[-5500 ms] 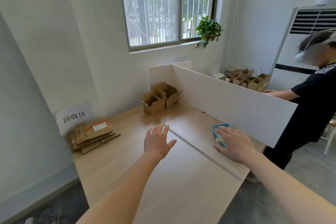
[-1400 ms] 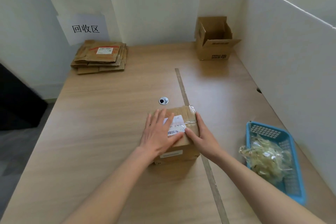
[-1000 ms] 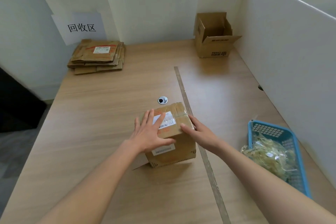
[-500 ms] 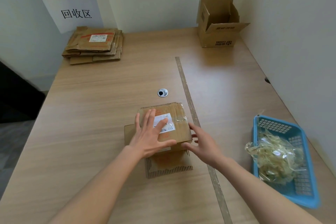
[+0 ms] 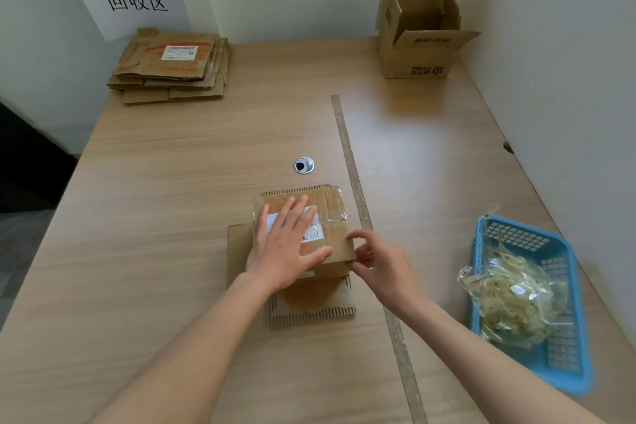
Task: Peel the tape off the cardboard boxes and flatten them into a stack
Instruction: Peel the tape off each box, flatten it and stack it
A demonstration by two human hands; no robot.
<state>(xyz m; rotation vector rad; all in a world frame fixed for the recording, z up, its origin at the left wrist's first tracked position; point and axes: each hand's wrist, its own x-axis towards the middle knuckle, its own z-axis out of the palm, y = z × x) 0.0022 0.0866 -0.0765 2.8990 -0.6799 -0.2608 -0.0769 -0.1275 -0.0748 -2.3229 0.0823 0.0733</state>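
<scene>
Since half a second ago the right hand (image 5: pixel 385 268) has closed in on the taped box (image 5: pixel 330 217), its curled fingertips now pinching at the box's near right corner, while the left hand (image 5: pixel 287 248) stays flat on top with fingers straight, covering most of the white label (image 5: pixel 311 229). Whether the right fingers have hold of tape or only cardboard cannot be told.

This box sits near the middle of the tabletop (image 5: pixel 172 217), just left of the worn strip (image 5: pixel 358 203) that runs from the far part of the tabletop to the near edge. Bare wood lies open to the left of the box as far as the left edge, and beyond it toward the far edge.

Two boxes show: the taped one under the hands and one open box (image 5: pixel 418 41) at the far right corner against the white partition (image 5: pixel 568 62). One stack of flattened cardboard (image 5: pixel 172 67) lies at the far left corner below a paper sign (image 5: pixel 134 0). One blue basket (image 5: pixel 561 348) of crumpled tape (image 5: pixel 512 299) rests by the right edge. One metal grommet (image 5: pixel 303 165) lies just beyond the taped box.

The taped box is brown and creased, glossy tape crossing its top, with loose flaps spread flat on the wood at its left and near sides, corrugated edges showing.
</scene>
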